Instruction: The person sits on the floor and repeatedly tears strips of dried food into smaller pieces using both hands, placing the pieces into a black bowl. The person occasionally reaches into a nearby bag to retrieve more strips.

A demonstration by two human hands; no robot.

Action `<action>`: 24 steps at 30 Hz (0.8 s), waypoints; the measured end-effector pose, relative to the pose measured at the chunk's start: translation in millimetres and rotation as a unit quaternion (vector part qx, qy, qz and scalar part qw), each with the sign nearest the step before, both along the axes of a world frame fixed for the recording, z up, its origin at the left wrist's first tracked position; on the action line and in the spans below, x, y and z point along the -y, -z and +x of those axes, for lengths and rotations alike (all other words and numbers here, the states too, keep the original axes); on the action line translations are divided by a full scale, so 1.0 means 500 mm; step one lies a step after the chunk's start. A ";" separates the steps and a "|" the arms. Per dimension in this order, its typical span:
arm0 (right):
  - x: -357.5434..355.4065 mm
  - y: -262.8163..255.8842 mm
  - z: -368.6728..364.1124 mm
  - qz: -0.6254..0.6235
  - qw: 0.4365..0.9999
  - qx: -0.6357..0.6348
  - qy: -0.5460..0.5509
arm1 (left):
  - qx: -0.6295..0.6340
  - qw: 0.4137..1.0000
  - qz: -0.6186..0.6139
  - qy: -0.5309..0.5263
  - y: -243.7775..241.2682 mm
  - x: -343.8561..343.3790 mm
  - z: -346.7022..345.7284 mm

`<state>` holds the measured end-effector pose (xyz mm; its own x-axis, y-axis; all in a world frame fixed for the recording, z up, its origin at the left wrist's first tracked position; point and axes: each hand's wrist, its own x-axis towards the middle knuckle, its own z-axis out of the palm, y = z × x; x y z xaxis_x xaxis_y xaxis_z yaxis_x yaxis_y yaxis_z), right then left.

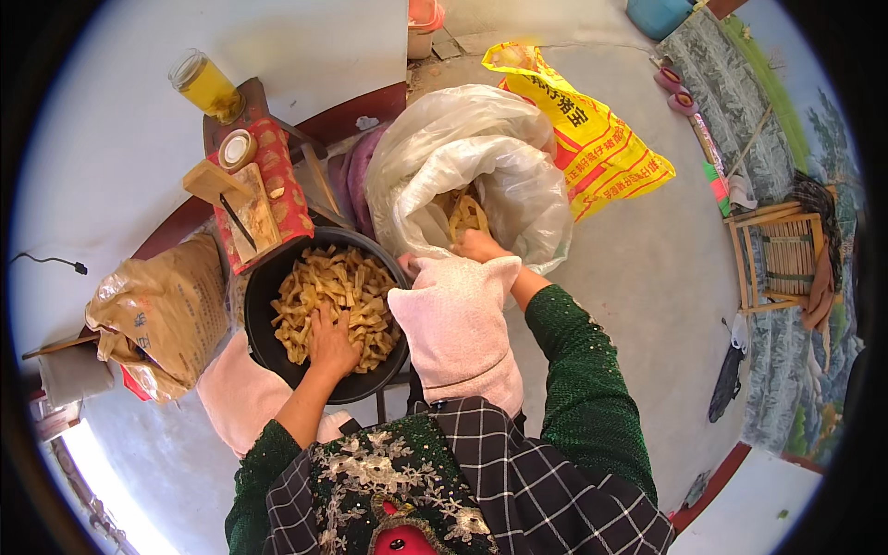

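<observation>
My left hand (333, 345) lies on a heap of short tan strips (360, 283), perhaps dried bean curd, with its fingers apart. A round black basin (347, 393) holds the heap. At the mouth of a large whitish plastic sack (479, 132), my right hand (479, 244) grips a longer, looped tan strip (467, 214). How far this strip reaches into the sack is hidden. Left of the sack, a wooden board with a dark blade (239, 225) rests on a red patterned cloth (288, 184).
The cloth covers a bench that also bears a glass jar of yellow liquid (208, 87) and a round lid (237, 150). A brown paper sack (163, 316) stands left of the basin. Beyond the plastic sack lies a yellow printed bag (590, 139). A small bamboo chair (780, 257) is far right.
</observation>
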<state>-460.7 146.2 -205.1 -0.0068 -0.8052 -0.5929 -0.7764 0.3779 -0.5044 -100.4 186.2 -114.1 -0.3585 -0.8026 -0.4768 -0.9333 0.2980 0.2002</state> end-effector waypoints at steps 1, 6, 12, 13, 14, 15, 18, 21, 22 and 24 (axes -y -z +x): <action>0.004 -0.089 0.000 -0.040 0.997 0.039 0.045 | 0.003 1.000 -0.005 -0.004 0.001 -0.003 0.015; 0.014 -0.496 -0.082 -0.204 0.898 0.301 0.247 | -0.032 0.999 -0.024 -0.033 -0.039 -0.010 -0.025; 0.029 -0.887 0.032 -0.459 0.834 0.305 0.033 | -0.183 0.973 -0.126 -0.057 -0.128 -0.001 -0.019; 0.038 -0.915 0.067 -0.492 0.825 0.277 0.013 | -0.214 0.966 -0.126 -0.067 -0.151 0.005 -0.014; 0.052 -0.941 0.109 -0.524 0.813 0.252 -0.012 | -0.289 0.951 -0.076 -0.078 -0.181 0.010 -0.016; 0.062 -0.947 0.162 -0.546 0.793 0.269 -0.001 | -0.323 0.933 -0.135 -0.084 -0.171 0.014 0.019; 0.052 -0.945 0.187 -0.577 0.747 0.323 0.073 | -0.439 0.895 -0.029 -0.071 -0.331 0.011 0.011; 0.025 -0.998 0.141 -0.551 0.721 0.415 0.065 | -0.592 0.806 0.001 -0.005 -0.457 0.017 -0.035; 0.002 -1.027 0.166 -0.528 0.740 0.417 -0.002 | -0.651 0.758 0.023 0.042 -0.539 -0.004 -0.015; -0.038 -0.965 0.291 -0.460 0.797 0.370 -0.129 | -0.742 0.663 0.052 0.084 -0.564 -0.021 0.013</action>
